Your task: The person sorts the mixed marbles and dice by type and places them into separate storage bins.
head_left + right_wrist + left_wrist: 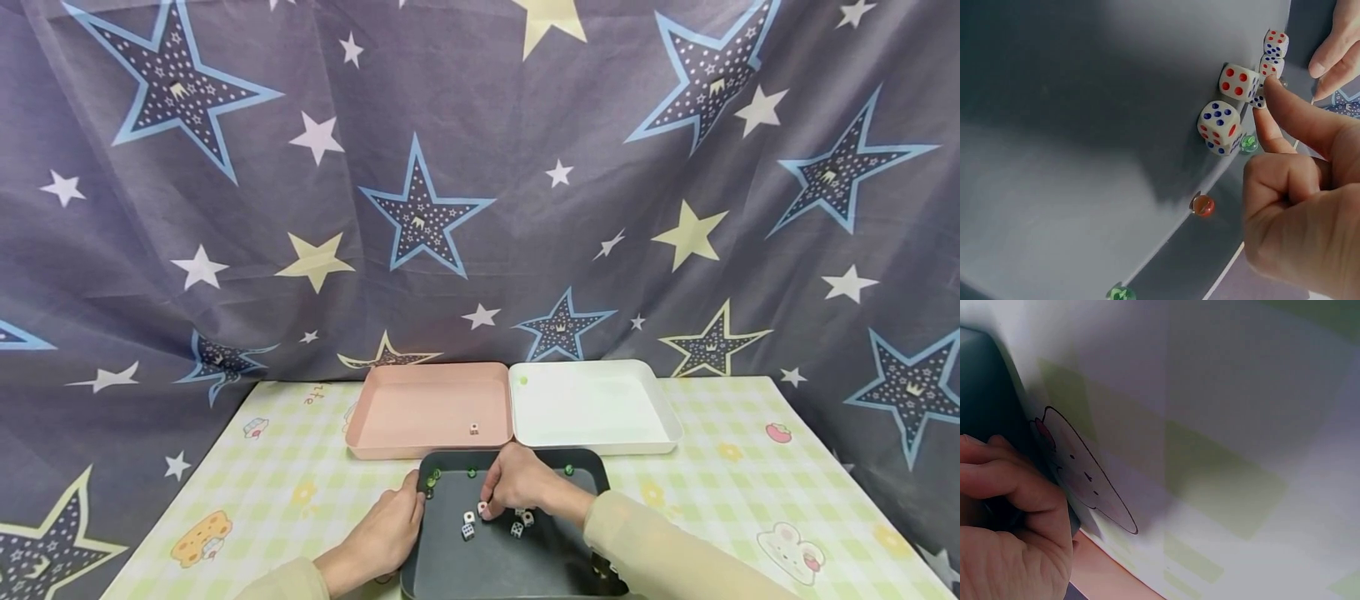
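Observation:
A dark grey tray (480, 571) lies in front of the person, with white dice and glass marbles in it. Between thumb and fingertip, my right hand (517, 481) pinches a white die (482, 507) over the tray's middle. Close by are a die (468, 531) with blue pips and another die (517, 529); the right wrist view shows a die with red pips (1238, 82) by the fingertips. At the tray's left side, my left hand (386, 527) grips the wall, its fingers bent over the rim in the left wrist view.
Behind the dark tray stand a pink tray (420, 417) holding one die (474, 429) and a white tray (592, 408) with a small green piece (523, 380). Green marbles (568, 470) lie along the dark tray's far side. A starry curtain (480, 208) hangs behind the table.

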`<state>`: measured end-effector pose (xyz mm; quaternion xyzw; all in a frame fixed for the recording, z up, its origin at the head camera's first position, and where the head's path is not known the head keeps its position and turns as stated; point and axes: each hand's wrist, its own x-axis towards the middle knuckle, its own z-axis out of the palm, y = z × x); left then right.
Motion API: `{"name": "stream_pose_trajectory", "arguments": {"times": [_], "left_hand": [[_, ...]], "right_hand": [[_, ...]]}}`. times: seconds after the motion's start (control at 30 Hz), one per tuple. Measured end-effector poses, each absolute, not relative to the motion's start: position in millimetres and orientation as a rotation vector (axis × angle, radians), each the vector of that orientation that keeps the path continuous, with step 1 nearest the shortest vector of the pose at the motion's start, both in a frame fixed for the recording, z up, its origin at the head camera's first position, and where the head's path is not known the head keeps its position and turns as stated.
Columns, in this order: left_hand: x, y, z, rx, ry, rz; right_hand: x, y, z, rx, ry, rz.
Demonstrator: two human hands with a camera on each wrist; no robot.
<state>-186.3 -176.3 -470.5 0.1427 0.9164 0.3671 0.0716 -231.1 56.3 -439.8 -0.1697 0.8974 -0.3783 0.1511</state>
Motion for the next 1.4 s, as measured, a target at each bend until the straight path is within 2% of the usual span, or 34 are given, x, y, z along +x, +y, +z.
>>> {"name": "stream_pose_trajectory", "arguments": {"times": [1.4], "left_hand": [[-186.0,-176.1,-472.3,0.423,2.744,1.093]], "right_hand": [[-238.4,61.2,-430.9,-0.510,2.611,-1.036]]}}
